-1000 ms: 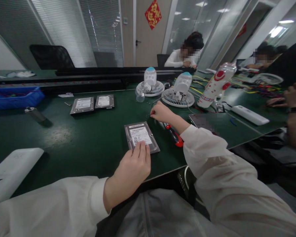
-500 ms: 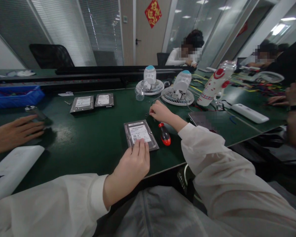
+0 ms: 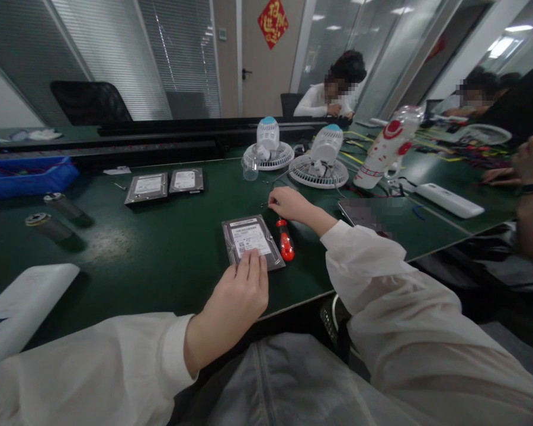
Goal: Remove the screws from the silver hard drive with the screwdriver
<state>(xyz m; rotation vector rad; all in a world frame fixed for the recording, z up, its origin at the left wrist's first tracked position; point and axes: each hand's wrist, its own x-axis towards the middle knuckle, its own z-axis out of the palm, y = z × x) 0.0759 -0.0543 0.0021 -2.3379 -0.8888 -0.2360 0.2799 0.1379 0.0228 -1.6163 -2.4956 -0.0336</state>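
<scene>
My left hand [image 3: 242,284] lies over the near edge of a hard drive [image 3: 253,236], fingers together on its white label and thumb hidden. The drive rests flat on the green table. Beyond its far right corner, my right hand [image 3: 288,204] is closed in a pinch close to the tabletop; whatever is between the fingertips is too small or hidden to name. A few tiny dark pieces, perhaps screws [image 3: 263,205], lie beside those fingertips. Just below the right hand, a red and black screwdriver [image 3: 285,241] lies along the drive's right side, its shaft end hidden near the fingers.
Two more hard drives [image 3: 146,187] lie at the back left. Two metal cylinders [image 3: 48,226], a white case [image 3: 31,302] and a blue bin [image 3: 31,174] are at left. White fans [image 3: 269,152], a clear cup [image 3: 250,168] and a bottle [image 3: 384,148] stand behind. Other people sit across and right.
Another person's hand has left the table at left, where a second metal cylinder now shows. The screwdriver has rolled left toward the drive. My hands have hardly moved.
</scene>
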